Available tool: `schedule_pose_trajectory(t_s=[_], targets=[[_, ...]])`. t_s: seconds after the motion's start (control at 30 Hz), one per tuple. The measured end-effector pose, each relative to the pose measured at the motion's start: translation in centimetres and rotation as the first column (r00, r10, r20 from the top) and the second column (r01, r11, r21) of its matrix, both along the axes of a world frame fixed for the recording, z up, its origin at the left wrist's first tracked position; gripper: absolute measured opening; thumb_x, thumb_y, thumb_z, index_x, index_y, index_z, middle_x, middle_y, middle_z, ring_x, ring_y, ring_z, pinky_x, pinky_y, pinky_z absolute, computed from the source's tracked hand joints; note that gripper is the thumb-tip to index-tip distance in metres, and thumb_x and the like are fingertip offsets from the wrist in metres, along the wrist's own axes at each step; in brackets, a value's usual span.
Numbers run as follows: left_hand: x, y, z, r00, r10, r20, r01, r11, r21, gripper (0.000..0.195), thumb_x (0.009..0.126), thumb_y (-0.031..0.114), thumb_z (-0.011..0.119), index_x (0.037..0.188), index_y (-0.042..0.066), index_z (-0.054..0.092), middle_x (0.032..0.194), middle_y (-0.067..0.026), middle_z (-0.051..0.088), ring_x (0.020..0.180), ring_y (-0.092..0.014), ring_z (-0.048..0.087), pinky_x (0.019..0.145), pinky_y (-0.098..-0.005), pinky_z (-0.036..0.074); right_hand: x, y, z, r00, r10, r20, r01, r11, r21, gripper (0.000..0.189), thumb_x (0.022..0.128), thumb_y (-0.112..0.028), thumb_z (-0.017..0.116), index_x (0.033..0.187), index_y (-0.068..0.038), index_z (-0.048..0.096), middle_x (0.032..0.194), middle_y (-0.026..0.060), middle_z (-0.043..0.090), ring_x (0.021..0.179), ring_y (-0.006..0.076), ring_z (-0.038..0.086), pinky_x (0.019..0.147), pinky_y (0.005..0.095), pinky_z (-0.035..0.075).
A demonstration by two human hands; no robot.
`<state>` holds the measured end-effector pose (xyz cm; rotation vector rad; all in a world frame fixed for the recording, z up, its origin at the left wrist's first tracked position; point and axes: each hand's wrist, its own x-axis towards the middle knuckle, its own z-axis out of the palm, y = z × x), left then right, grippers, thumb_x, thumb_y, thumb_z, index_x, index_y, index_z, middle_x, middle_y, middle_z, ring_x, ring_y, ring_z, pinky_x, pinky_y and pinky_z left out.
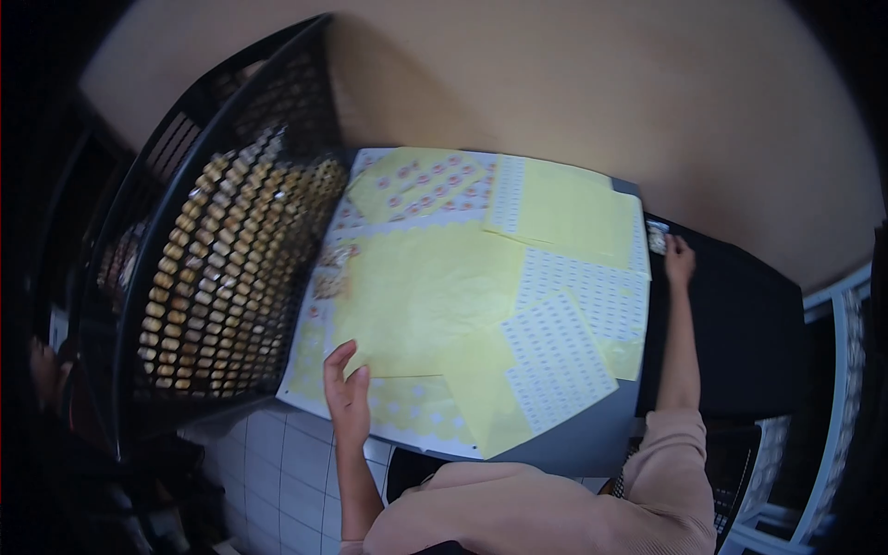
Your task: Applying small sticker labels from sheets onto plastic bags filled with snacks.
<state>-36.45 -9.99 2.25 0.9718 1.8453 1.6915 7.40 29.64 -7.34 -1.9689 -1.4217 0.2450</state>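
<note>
My right hand [680, 262] reaches out to the far right, its fingertips at the edge of a small clear plastic packet [657, 237] with pale contents. That packet is over the far left corner of a black surface or container [728, 326]. Over the table's front left part, my left hand [348, 406] is raised with thumb and fingers apart and nothing between them. Two small packets of light brown pieces, a rear packet [335, 256] and a front packet [330, 285], lie at the left side of the table, on the sticker sheets.
Yellow backing paper [430, 298] and sheets of printed labels [558, 361] overlap across the table. Round red-and-white stickers [423, 182] are at the back. A tall black perforated crate [229, 277] full of filled packets stands left. A beige wall [555, 83] rises behind.
</note>
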Motion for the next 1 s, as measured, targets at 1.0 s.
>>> schedule_pose_trajectory(t_s=[1.0], targets=[[-7.8, -2.6, 1.4, 0.947, -0.302, 0.108, 0.297, 0.953, 0.056, 0.033, 0.081, 0.002, 0.054, 0.112, 0.003, 0.044, 0.110, -0.0091, 0.051, 0.103, -0.017, 0.049, 0.080, -0.0280, 0.041, -44.7, -20.4, 11.0, 0.350, 0.907, -0.233, -0.904, 0.392, 0.169, 0.032, 0.066, -0.018, 0.073, 0.087, -0.003, 0.055, 0.083, 0.0073, 0.059, 0.080, 0.0180, 0.055, 0.072, 0.0296, 0.043]])
